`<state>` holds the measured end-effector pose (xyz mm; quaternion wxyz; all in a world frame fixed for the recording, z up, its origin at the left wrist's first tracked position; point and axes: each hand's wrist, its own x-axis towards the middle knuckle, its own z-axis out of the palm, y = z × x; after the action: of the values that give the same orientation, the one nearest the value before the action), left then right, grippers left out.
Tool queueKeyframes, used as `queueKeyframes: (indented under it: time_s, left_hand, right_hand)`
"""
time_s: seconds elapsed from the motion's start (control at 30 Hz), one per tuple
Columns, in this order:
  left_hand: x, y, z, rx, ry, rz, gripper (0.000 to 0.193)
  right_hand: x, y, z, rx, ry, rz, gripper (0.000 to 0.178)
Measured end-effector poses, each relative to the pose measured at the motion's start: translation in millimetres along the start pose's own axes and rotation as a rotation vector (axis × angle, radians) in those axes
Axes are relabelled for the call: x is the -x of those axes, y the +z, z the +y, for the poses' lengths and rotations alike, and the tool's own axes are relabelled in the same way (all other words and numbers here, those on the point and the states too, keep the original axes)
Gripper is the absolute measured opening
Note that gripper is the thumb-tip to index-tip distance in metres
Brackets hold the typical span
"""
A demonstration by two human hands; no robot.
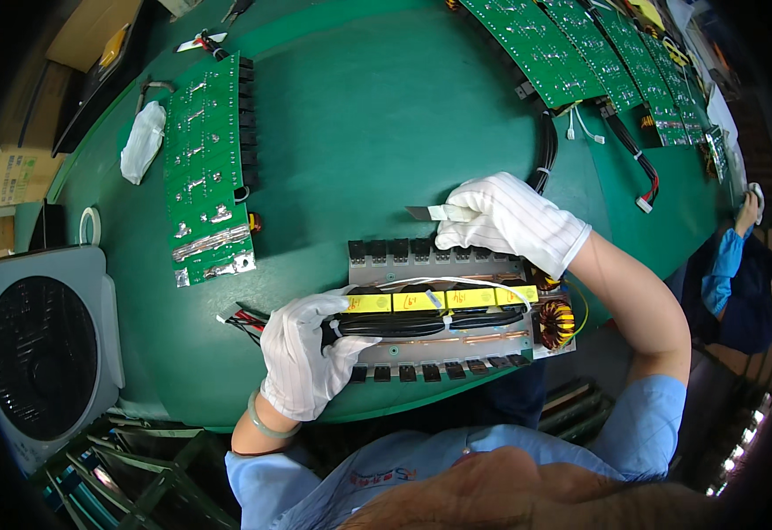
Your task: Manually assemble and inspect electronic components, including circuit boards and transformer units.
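In front of me lies a circuit board point(414, 352) with its component side up. It carries a row of yellow transformers point(419, 301), a black cable bundle point(395, 326), rows of black transistors along both long edges and a copper-wound coil point(556, 323) at the right end. My left hand point(304, 355), in a white striped glove, grips the board's left end around the cable bundle. My right hand point(509, 219), gloved too, is closed on a small knife point(443, 213) with a pale handle and a dark slanted blade pointing left. It is over the board's far edge.
Another green board point(205, 168) lies solder side up at the left, beside a white wrapped object point(144, 143). Several more boards point(545, 49) with cables fill the far right. A fan point(43, 344) stands at the left table edge. At the right is another person's arm point(729, 261).
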<state>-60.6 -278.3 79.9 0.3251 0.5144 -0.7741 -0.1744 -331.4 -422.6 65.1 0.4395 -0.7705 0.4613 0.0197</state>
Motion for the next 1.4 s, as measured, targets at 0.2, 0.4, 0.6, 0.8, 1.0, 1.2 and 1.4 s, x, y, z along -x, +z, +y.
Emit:
queueKeyframes:
  time_s: [0.2,0.4,0.6,0.8,1.0,1.2,1.4]
  left_hand:
    - [2,2,-3,0.000,0.004,-0.004,0.045]
    - [4,3,-1,0.015,-0.016,0.008,0.044]
    - [5,4,-3,0.030,-0.019,0.007,0.045]
    - [12,4,-4,-0.031,0.021,-0.053,0.042]
    - [9,-6,-2,-0.069,0.093,-0.177,0.053]
    - [-15,-32,21,-0.101,0.109,-0.102,0.097]
    - [-48,14,41,-0.357,0.219,-0.225,0.095]
  right_hand:
    - [16,-17,5,0.188,-0.415,0.218,0.038]
    - [41,-33,8,0.249,-0.291,0.132,0.035]
    - [41,-27,17,0.296,-0.206,0.146,0.040]
    - [56,-18,10,0.342,-0.167,0.254,0.038]
    - [101,6,-13,0.281,-0.332,0.666,0.025]
    - [133,30,-30,0.384,-0.364,0.707,0.034]
    - [106,59,-53,0.372,-0.333,0.918,0.041]
